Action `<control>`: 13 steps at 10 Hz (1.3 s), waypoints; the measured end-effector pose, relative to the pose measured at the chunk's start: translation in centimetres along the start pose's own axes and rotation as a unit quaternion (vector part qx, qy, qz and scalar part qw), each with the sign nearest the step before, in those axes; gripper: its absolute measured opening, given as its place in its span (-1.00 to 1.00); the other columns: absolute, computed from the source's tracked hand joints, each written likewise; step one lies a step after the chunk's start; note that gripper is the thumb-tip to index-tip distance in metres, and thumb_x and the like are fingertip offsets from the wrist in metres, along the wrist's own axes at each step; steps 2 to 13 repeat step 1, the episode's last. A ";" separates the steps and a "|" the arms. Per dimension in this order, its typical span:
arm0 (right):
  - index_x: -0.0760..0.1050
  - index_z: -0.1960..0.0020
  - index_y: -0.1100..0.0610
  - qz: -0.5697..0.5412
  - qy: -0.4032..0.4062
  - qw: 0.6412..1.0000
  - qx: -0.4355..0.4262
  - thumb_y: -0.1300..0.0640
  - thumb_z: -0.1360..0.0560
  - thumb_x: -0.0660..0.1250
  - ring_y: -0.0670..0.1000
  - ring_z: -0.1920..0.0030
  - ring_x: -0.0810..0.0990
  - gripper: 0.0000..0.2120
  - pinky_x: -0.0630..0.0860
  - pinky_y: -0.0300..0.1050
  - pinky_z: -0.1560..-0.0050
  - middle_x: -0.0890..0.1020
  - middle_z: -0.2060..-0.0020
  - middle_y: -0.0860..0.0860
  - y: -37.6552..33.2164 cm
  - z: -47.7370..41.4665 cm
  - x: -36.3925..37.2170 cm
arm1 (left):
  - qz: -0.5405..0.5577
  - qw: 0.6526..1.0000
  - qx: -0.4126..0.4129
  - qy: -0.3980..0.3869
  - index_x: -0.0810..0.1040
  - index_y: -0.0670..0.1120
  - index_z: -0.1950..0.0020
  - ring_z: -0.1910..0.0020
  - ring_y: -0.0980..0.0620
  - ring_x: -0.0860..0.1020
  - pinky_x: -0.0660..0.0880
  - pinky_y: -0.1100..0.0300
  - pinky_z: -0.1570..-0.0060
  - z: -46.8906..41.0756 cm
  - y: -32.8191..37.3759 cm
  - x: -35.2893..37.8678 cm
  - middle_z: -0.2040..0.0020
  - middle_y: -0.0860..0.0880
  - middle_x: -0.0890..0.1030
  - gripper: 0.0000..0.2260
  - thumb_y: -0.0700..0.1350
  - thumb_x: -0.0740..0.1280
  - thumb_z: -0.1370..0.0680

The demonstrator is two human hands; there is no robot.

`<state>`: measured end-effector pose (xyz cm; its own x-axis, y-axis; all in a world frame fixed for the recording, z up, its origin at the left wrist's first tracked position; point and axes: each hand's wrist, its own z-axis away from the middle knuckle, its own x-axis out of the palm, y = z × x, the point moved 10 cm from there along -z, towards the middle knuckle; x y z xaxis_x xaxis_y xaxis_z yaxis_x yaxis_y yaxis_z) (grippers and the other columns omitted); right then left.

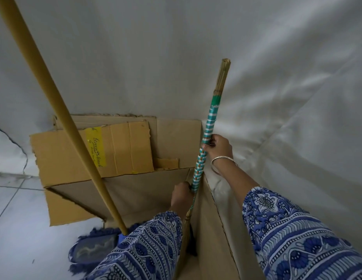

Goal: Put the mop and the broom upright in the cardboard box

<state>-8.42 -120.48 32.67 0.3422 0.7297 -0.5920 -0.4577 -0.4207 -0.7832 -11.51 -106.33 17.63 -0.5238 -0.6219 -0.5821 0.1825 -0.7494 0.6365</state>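
The broom (pixel 211 116) has a handle wrapped in teal and white bands and stands nearly upright at the right wall of the cardboard box (pixel 176 136). My right hand (pixel 218 147) grips the handle halfway up. My left hand (pixel 182 196) holds it lower, inside the box. The broom's bristle end is hidden behind my left sleeve. The mop (pixel 61 116) has a long yellow-tan pole that leans up to the left. Its blue fringed head (pixel 91 251) lies at the lower left by the box opening.
A white cloth (pixel 277 87) hangs behind and to the right of the box. Loose cardboard sheets (pixel 123 146) with a yellow label stand inside the box at the back. Pale floor tiles (pixel 12 199) show on the left.
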 end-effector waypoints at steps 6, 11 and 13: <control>0.48 -0.21 0.29 -0.003 0.018 0.999 0.026 0.22 -0.46 0.35 0.19 -0.17 0.57 -0.65 0.47 -0.07 -0.14 0.61 -0.18 0.21 -0.3 1.3 -0.9 | 0.009 1.000 0.017 -0.003 0.56 -0.29 -0.03 -0.06 -0.20 0.57 0.53 0.00 -0.04 1.1 1.0 -1.7 -0.05 -0.25 0.63 -0.81 -0.24 0.26 -0.48; 0.48 -0.21 0.29 -0.003 0.018 0.999 0.026 0.22 -0.46 0.35 0.19 -0.17 0.57 -0.65 0.47 -0.07 -0.14 0.61 -0.18 0.21 -0.3 1.3 -0.9 | 0.009 1.000 0.017 -0.003 0.56 -0.29 -0.03 -0.06 -0.20 0.57 0.53 0.00 -0.04 1.1 1.0 -1.7 -0.05 -0.25 0.63 -0.81 -0.24 0.26 -0.48; 0.48 -0.21 0.29 -0.003 0.018 0.999 0.026 0.22 -0.46 0.35 0.19 -0.17 0.57 -0.65 0.47 -0.07 -0.14 0.61 -0.18 0.21 -0.3 1.3 -0.9 | 0.009 1.000 0.017 -0.003 0.56 -0.29 -0.03 -0.06 -0.20 0.57 0.53 0.00 -0.04 1.1 1.0 -1.7 -0.05 -0.25 0.63 -0.81 -0.24 0.26 -0.48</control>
